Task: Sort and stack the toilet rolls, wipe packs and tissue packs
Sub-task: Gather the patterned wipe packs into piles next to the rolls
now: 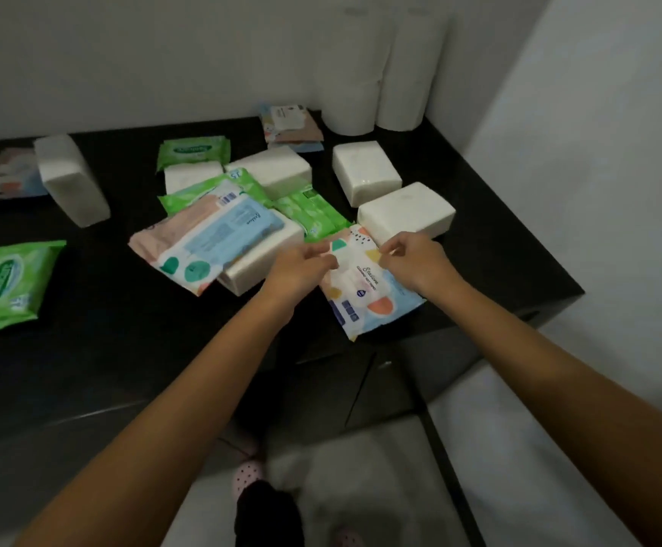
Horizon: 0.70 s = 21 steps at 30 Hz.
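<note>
Black countertop [84, 349] carries the scattered stock; its near edge and cabinet fronts below are dim and hard to read. Two stacks of white toilet rolls [376, 73] stand upright in the far right corner, their tops washed out against the pale wall, so the count is not determinable.

Both hands are closed on a pastel-patterned wipe pack [364, 294] at the front right of the counter. The left hand [301, 270] pinches its far left edge and the right hand [412, 262] pinches its far right edge; fingertips curl over the pack, and whether it is lifted or resting on the counter cannot be told. Its long axis runs from near to far, slightly tilted left, label side up. Printed text is too blurred to read fully.

Just beyond the right hand lies a white tissue pack [406, 213], touching the held pack's far corner. A second tissue pack [364, 171] sits behind it. The central heap is a pink-and-blue wipe pack [211, 238] lying across another white pack, with green wipe packs [309, 211] partly buried beneath. A lone green wipe pack [5, 286] lies at the left, cut by the frame edge. A tilted white tissue pack [70, 179] covers part of a patterned pack at far left.
</note>
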Each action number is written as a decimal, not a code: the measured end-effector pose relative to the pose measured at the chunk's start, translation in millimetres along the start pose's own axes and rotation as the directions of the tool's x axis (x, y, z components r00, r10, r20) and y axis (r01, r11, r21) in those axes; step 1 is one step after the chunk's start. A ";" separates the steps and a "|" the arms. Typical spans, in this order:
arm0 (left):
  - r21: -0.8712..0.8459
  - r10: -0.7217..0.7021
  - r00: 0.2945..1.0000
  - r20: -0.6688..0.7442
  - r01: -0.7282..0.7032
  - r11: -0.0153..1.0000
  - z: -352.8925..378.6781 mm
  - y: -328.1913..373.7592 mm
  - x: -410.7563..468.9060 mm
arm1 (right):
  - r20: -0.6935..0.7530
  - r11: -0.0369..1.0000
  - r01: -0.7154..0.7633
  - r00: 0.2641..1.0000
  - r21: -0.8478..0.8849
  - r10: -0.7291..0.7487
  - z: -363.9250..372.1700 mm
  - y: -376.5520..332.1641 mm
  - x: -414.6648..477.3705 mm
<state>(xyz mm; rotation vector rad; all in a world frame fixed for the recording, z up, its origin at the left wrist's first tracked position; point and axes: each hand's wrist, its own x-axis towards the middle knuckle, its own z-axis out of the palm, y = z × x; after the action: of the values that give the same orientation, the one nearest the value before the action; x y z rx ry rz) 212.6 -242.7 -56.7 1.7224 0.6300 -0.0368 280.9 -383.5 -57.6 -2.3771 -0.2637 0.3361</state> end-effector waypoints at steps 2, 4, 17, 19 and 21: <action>0.027 -0.046 0.996 -0.080 0.049 0.998 8.9 -13.7 -4.1 | -0.009 0.997 -0.014 1.000 -0.073 0.013 8.4 14.5 -5.3; -0.001 -0.086 0.990 -0.115 0.086 0.996 15.4 -20.4 -5.5 | 0.014 0.991 -0.042 0.999 -0.130 0.044 15.4 23.6 -7.4; -0.193 -0.282 0.958 -0.045 0.269 0.944 20.9 -21.2 -15.8 | 0.298 0.942 -0.270 0.933 0.202 0.204 7.3 5.2 -16.6; -0.197 -0.279 0.960 -0.014 0.271 0.942 20.3 -21.0 -21.8 | 0.294 0.953 -0.234 0.940 0.191 0.172 -3.2 0.5 -22.4; -0.205 -0.244 0.969 0.026 0.244 0.948 19.6 -17.1 -27.6 | 0.315 0.964 -0.208 0.938 0.165 0.148 -15.5 -6.9 -25.3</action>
<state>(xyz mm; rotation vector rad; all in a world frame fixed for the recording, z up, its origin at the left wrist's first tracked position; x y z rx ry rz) 187.8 -269.5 -67.3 1.4364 0.8161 -0.1412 261.2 -395.4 -37.6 -2.1533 -0.1445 0.7781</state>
